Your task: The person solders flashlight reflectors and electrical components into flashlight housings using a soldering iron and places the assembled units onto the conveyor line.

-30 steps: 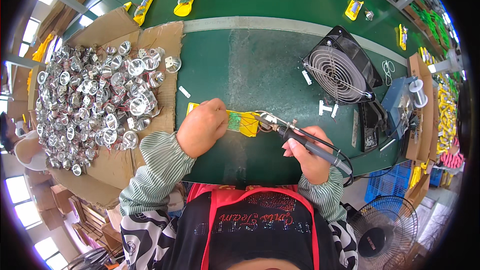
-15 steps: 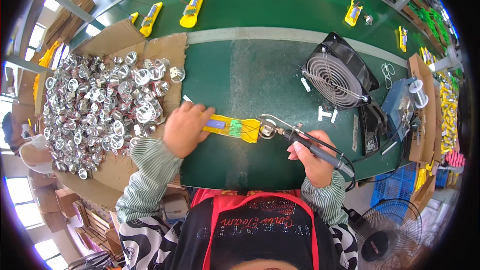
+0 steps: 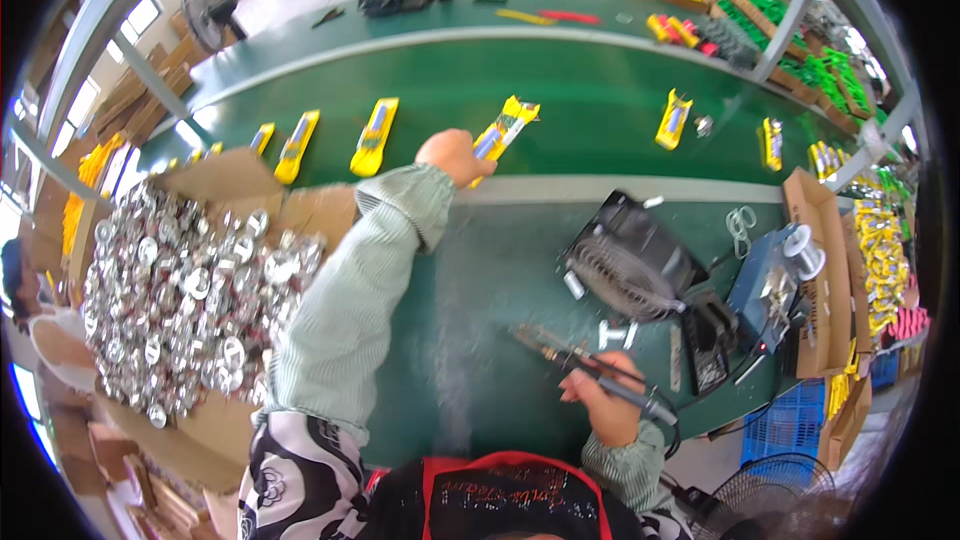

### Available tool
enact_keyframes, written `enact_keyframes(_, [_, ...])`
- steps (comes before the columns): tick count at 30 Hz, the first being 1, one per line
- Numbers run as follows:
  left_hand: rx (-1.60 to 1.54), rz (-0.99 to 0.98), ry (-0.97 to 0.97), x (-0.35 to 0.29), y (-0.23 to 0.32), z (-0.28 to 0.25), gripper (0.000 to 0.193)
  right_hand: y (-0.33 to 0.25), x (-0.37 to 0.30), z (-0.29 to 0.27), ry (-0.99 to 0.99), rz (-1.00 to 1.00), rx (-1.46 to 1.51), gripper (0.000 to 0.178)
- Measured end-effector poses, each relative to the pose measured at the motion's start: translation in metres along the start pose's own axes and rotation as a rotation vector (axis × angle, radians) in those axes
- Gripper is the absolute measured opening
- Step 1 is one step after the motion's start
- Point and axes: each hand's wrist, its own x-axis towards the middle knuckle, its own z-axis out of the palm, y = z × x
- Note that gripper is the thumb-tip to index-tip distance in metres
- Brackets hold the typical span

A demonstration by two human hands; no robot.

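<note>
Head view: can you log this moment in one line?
left hand: holding yellow casing at green belt; right hand: holding soldering iron; nearby: black fan, pile of silver reflectors

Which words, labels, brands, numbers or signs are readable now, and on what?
Black shirt: reddish script and shiny lettering on the front; wording not copied here.
Yellow piece at the left hand: nothing legible.
Blue unit: nothing legible.
Elsewhere: any print is too small or blurred.
</note>
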Motion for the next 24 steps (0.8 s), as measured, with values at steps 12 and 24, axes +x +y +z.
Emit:
enact_keyframes(12, [-0.425,0.014,0.362,0.117,0.01,0.063,0.06,0.007,0.02,-0.005,-0.006,0.075,-0.062,0.021])
enact_keyframes(24, [0.237,-0.349,0.164,0.014,-0.127,-0.007,0.084,0.006,0.012,0.002,-0.066,0.033,-0.056,0.016])
